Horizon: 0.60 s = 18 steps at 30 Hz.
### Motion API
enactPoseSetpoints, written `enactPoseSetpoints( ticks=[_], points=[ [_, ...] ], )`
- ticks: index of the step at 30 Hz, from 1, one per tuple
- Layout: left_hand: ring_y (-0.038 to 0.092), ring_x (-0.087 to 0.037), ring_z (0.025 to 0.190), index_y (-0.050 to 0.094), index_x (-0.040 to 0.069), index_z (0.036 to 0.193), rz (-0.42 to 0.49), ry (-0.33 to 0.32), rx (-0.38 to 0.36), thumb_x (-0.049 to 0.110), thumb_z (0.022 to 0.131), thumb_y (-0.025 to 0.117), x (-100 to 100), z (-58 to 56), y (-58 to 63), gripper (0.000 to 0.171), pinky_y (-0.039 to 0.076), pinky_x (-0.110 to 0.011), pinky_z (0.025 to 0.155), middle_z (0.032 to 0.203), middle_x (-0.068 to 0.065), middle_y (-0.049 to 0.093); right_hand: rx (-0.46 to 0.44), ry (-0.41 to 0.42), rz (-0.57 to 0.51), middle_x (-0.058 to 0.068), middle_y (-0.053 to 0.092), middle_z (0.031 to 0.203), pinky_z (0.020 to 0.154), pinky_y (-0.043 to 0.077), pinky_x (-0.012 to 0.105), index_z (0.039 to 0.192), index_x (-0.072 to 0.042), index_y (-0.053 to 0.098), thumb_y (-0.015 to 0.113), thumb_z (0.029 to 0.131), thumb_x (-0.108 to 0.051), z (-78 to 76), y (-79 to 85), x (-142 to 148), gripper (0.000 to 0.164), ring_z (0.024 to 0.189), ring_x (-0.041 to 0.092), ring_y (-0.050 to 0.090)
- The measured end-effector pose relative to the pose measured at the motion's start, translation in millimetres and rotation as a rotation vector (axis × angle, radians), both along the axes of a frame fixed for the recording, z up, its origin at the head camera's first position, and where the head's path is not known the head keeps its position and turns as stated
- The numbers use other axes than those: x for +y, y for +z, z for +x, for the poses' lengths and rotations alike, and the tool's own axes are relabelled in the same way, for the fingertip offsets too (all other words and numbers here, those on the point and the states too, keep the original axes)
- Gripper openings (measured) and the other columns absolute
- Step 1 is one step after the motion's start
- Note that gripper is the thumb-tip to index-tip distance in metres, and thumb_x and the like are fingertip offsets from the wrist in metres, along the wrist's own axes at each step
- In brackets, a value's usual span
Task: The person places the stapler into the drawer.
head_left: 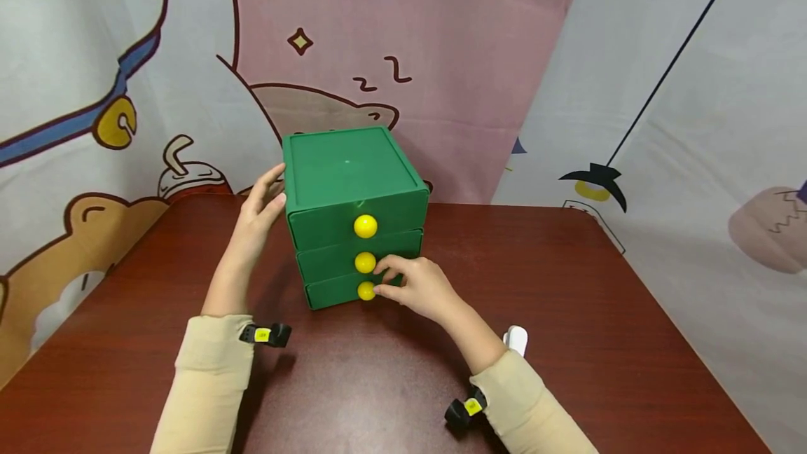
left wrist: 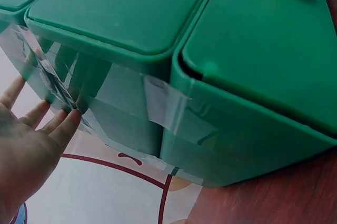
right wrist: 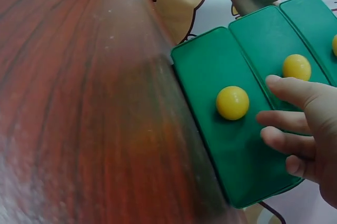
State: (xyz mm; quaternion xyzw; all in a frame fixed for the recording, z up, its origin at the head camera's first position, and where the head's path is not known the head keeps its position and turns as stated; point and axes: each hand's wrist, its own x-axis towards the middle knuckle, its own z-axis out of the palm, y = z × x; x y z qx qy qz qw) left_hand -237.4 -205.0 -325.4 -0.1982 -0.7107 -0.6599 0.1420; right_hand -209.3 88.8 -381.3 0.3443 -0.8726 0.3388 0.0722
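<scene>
A green three-drawer box stands on the red-brown table, all drawers shut, each front with a yellow knob. My left hand lies flat with straight fingers against the box's left side, by a strip of clear tape. My right hand is at the bottom drawer's front, fingers loosely curled just right of the bottom knob. In the right wrist view a small gap shows between that bottom knob and my right hand's fingertips. The middle knob sits just above my thumb.
A small white object lies on the table beside my right forearm. Cartoon-printed curtains hang close behind and to both sides of the table. Bare table surface lies in front of and to the right of the box.
</scene>
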Motion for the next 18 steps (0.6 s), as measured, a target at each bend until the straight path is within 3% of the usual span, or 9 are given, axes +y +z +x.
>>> enactPoseSetpoints(
  ticks=[4,9,18],
  points=[
    [0.027,-0.026,0.138,0.031,0.014,0.151,-0.005,0.004,-0.005,0.020,0.099,0.046,0,0.0,0.2,0.054,0.022,-0.054,0.106,0.145,-0.016,0.034,-0.099,0.037,0.030,-0.004,0.070,0.089,0.054,0.048,0.023,0.111,-0.018,0.069,0.076,0.083,-0.028,-2.4,-5.2,-3,0.030,0.047,0.003,0.056],
    [0.026,-0.026,0.138,0.032,0.015,0.151,-0.003,0.003,-0.006,0.021,0.099,0.046,-1,0.0,-0.1,0.054,0.021,-0.055,0.106,0.146,-0.016,0.032,-0.146,0.051,0.040,-0.003,0.070,0.091,0.053,0.048,0.023,0.113,-0.020,0.071,0.075,0.084,-0.026,-4.9,-13.7,-10,0.030,0.050,0.012,0.060],
    [0.026,-0.025,0.138,0.032,0.014,0.151,0.007,-0.002,-0.009,0.019,0.099,0.046,0,-0.4,-0.2,0.053,0.022,-0.054,0.106,0.147,-0.015,0.032,-0.136,0.048,0.037,-0.004,0.069,0.087,0.051,0.047,0.021,0.107,-0.018,0.073,0.074,0.085,-0.019,-4.0,-18.9,-13,0.022,0.049,0.008,0.059]
  ],
)
